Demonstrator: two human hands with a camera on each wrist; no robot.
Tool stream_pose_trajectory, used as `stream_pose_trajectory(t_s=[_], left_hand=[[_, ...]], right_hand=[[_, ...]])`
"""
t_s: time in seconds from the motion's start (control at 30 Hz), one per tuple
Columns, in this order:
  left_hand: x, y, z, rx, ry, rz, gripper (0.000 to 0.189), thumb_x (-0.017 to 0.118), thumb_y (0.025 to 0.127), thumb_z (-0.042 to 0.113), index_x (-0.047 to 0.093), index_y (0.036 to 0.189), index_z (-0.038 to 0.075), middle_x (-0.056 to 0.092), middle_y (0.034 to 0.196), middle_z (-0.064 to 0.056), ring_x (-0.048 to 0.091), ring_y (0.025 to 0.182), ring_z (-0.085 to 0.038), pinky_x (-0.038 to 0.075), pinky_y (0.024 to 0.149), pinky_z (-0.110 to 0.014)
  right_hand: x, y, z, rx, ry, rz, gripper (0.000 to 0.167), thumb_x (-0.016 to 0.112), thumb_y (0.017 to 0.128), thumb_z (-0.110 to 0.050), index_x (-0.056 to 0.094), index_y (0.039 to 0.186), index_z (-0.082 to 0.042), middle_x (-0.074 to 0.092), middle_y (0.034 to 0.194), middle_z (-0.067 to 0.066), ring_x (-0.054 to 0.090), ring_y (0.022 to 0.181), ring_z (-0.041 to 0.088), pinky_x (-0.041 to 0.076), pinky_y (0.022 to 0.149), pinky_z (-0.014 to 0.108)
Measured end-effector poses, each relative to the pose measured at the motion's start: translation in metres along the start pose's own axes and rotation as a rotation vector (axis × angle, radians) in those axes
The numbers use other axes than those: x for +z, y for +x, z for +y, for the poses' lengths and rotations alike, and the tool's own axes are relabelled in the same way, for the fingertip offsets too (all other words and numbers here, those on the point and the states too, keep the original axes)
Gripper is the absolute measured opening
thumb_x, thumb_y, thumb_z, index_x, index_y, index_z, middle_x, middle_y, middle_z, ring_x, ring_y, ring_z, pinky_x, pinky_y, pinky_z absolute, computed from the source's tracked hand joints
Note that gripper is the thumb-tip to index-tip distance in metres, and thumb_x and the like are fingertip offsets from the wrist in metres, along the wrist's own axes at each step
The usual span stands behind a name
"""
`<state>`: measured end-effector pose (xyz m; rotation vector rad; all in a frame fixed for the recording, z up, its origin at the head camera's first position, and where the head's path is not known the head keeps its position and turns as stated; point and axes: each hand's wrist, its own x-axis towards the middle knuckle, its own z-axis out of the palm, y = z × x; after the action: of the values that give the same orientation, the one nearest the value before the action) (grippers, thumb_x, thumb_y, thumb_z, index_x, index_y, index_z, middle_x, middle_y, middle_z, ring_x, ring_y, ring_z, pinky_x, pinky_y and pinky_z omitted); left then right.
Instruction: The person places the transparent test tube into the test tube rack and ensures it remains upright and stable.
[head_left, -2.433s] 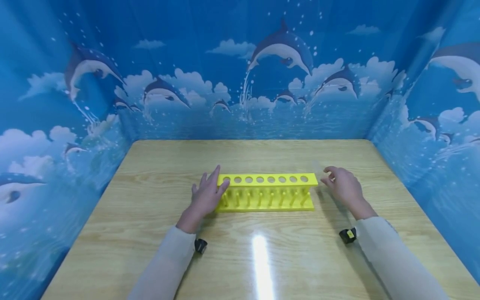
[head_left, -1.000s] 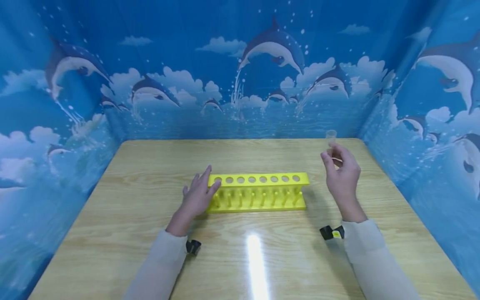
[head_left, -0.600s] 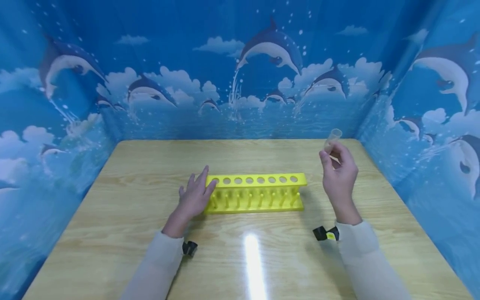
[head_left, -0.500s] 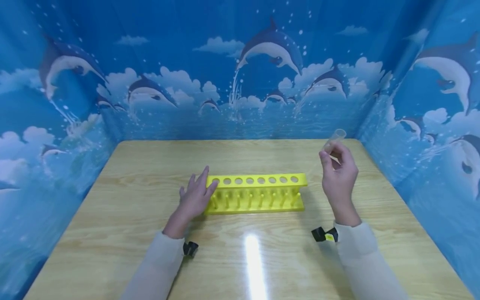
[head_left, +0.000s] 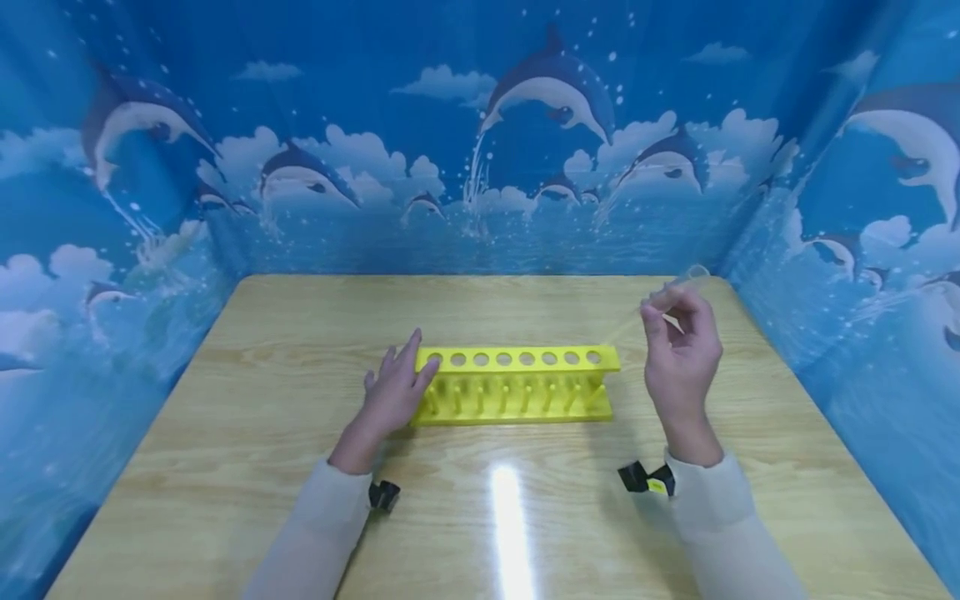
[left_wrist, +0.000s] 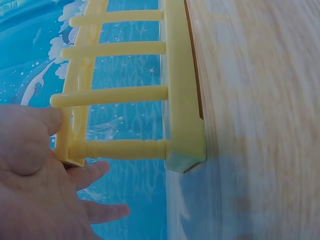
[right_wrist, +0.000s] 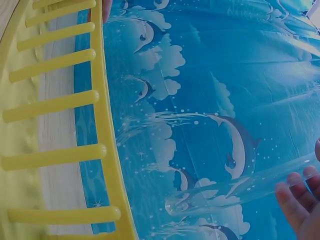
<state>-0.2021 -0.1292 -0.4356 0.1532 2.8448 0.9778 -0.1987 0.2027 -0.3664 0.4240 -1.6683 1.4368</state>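
A yellow test tube rack [head_left: 492, 363] stands on the table, its row of holes on top and a row of upright pegs below; no tubes stand in it. My left hand [head_left: 392, 390] holds its left end, the thumb at the front of the top bar and the fingers at the end, as the left wrist view shows. My right hand [head_left: 682, 358] pinches a clear test tube [right_wrist: 235, 187] between thumb and fingertips. The tube slants, open mouth up to the right, rounded bottom down to the left, close by the rack's right end in the head view.
The wooden table [head_left: 300, 333] has a bright light reflection [head_left: 512, 533] in front of the rack. A blue dolphin-print curtain [head_left: 450, 233] encloses the back and both sides. A black wrist camera [head_left: 647, 478] sits by each sleeve cuff.
My right hand has lifted from beside the rack's right end, and the tube has turned from near upright to a slant, its bottom now toward the rack. My left hand keeps its place.
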Motion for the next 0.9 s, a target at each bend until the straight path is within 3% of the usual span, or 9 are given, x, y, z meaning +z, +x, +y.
stream_pose_trajectory(t_s=[0.33,0.9], left_hand=[[0.003,-0.002,-0.002,0.007,-0.046,-0.025,0.071,0.028,0.103,0.055,0.006,0.158,0.016,0.019,0.16,-0.01,0.005,0.146,-0.042,0.001,0.107,-0.073],[0.001,-0.001,-0.002,0.009,-0.045,0.008,0.071,0.027,0.102,0.056,0.007,0.158,0.017,0.02,0.16,-0.01,0.006,0.146,-0.042,0.002,0.106,-0.074]], right_hand=[[-0.004,-0.011,-0.001,0.029,0.022,0.019,0.025,0.058,0.09,0.014,0.051,0.114,0.019,0.06,0.1,0.001,0.063,0.095,0.018,0.053,0.083,0.023],[-0.002,-0.006,-0.001,-0.003,0.067,0.007,0.026,0.059,0.089,0.015,0.051,0.113,0.02,0.061,0.1,0.003,0.063,0.095,0.021,0.054,0.08,0.022]])
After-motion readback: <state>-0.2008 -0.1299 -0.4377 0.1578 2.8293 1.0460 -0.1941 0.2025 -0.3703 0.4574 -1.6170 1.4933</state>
